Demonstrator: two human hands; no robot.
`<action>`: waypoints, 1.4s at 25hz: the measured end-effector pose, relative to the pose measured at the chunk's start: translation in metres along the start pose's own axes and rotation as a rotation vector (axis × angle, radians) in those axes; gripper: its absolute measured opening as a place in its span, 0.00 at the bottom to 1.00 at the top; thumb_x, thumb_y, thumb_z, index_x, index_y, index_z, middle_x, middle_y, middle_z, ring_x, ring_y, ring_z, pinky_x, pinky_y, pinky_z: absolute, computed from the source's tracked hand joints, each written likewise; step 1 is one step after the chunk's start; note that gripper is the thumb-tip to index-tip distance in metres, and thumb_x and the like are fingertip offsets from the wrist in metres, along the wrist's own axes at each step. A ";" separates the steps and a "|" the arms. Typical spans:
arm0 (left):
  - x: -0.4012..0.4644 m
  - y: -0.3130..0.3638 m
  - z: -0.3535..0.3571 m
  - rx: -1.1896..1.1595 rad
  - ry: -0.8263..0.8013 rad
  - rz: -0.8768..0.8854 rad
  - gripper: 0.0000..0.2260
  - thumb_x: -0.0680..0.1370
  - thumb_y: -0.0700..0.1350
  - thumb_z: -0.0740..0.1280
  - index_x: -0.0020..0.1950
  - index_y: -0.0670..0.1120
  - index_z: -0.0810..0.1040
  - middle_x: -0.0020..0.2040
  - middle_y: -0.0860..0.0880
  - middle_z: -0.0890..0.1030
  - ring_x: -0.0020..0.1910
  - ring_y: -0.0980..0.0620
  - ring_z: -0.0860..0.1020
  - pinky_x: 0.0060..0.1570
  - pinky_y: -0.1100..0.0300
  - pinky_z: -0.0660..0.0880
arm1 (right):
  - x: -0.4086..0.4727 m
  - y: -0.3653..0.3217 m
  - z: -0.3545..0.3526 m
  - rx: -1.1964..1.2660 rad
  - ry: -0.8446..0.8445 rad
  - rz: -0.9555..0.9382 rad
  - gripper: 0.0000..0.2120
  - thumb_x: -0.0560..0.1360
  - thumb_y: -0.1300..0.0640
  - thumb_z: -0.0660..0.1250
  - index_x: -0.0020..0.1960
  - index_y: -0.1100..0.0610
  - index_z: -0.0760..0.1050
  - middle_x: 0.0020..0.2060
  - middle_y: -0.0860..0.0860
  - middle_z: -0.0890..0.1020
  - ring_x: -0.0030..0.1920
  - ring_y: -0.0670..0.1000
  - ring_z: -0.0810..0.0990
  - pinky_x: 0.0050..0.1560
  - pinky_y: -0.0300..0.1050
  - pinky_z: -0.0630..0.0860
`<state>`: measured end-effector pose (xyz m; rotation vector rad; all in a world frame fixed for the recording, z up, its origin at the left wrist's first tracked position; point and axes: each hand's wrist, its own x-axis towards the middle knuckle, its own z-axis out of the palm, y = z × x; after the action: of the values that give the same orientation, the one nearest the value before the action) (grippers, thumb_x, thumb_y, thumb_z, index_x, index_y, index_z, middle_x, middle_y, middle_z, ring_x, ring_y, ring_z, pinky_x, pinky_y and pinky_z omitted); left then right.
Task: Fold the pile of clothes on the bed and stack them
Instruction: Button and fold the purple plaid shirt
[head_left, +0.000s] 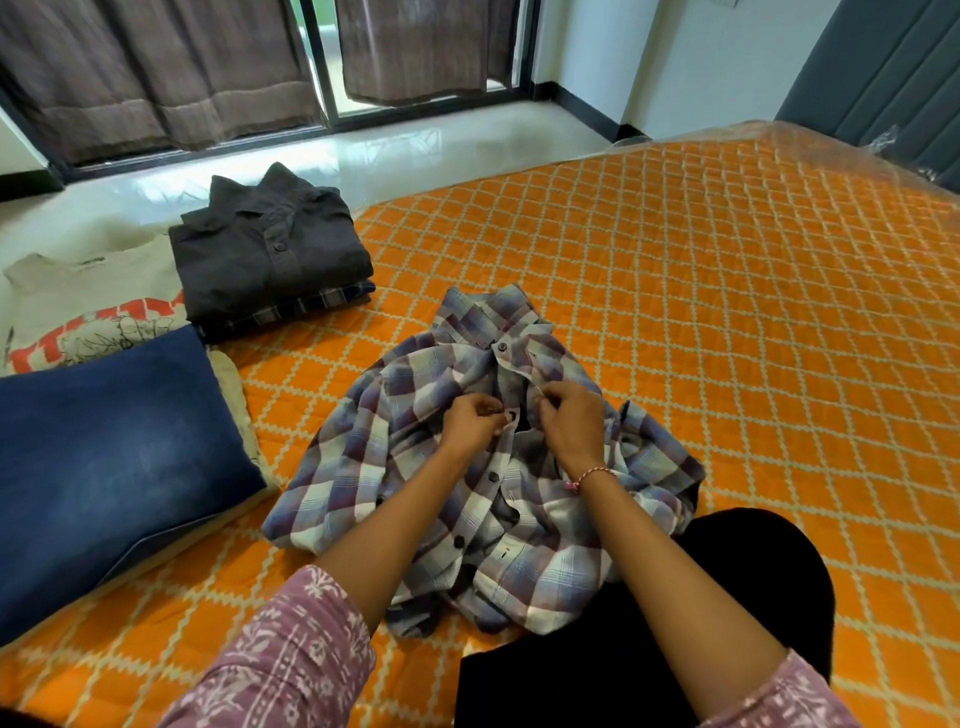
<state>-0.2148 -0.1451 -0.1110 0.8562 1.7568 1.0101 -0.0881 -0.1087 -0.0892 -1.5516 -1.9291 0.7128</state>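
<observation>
A: Which step is being worked on?

B: A plaid shirt (483, 457) is laid front-up on the orange quilted bed (727, 322), just ahead of the person's knees, collar pointing away. It is judged that the front is being buttoned before any folding is begun. The top button by the collar appears fastened; a gap is seen in the placket just below it, and further buttons lower down look undone.

A: How are the hands placed?

B: The left hand (470, 423) is curled, and one edge of the placket is pinched between its fingers, beside a button. The right hand (571, 423) is curled likewise, and the opposite edge is pinched, just across the gap. Nothing else is held by either.

A: What is called for next?

B: The button would need to be pushed through its hole while both edges are kept aligned. After that, it is supposed that the shirt is smoothed flat, since the sleeves and hem are rumpled.

A: And the rest of the task?

B: A folded dark shirt (270, 254) is stacked on another folded plaid garment (311, 301) at the far left of the bed. Folded blue jeans (114, 447) are lying nearer, over a printed T-shirt (88, 317). Much of the pile is thus judged to be done.
</observation>
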 end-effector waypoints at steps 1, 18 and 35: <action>0.001 -0.005 0.004 0.084 -0.002 0.006 0.03 0.75 0.37 0.70 0.47 0.39 0.79 0.43 0.42 0.81 0.36 0.52 0.77 0.38 0.63 0.75 | 0.000 0.002 0.000 -0.002 0.003 0.010 0.08 0.75 0.63 0.65 0.44 0.64 0.82 0.40 0.59 0.83 0.42 0.58 0.80 0.41 0.49 0.75; -0.009 0.013 -0.002 0.088 0.192 0.136 0.04 0.73 0.36 0.71 0.39 0.42 0.81 0.36 0.47 0.81 0.35 0.54 0.78 0.37 0.64 0.75 | -0.002 0.008 -0.015 0.428 -0.220 0.218 0.12 0.75 0.66 0.67 0.38 0.52 0.77 0.36 0.52 0.81 0.40 0.54 0.79 0.45 0.53 0.78; -0.031 0.033 -0.012 -0.126 0.140 0.099 0.04 0.74 0.35 0.70 0.41 0.42 0.81 0.45 0.42 0.83 0.46 0.48 0.81 0.51 0.56 0.79 | -0.017 -0.032 -0.007 0.205 -0.003 0.009 0.07 0.72 0.60 0.69 0.37 0.62 0.82 0.33 0.54 0.83 0.35 0.53 0.80 0.39 0.52 0.79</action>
<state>-0.2108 -0.1611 -0.0672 0.8161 1.7593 1.2591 -0.1021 -0.1310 -0.0633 -1.4347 -1.7909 0.8874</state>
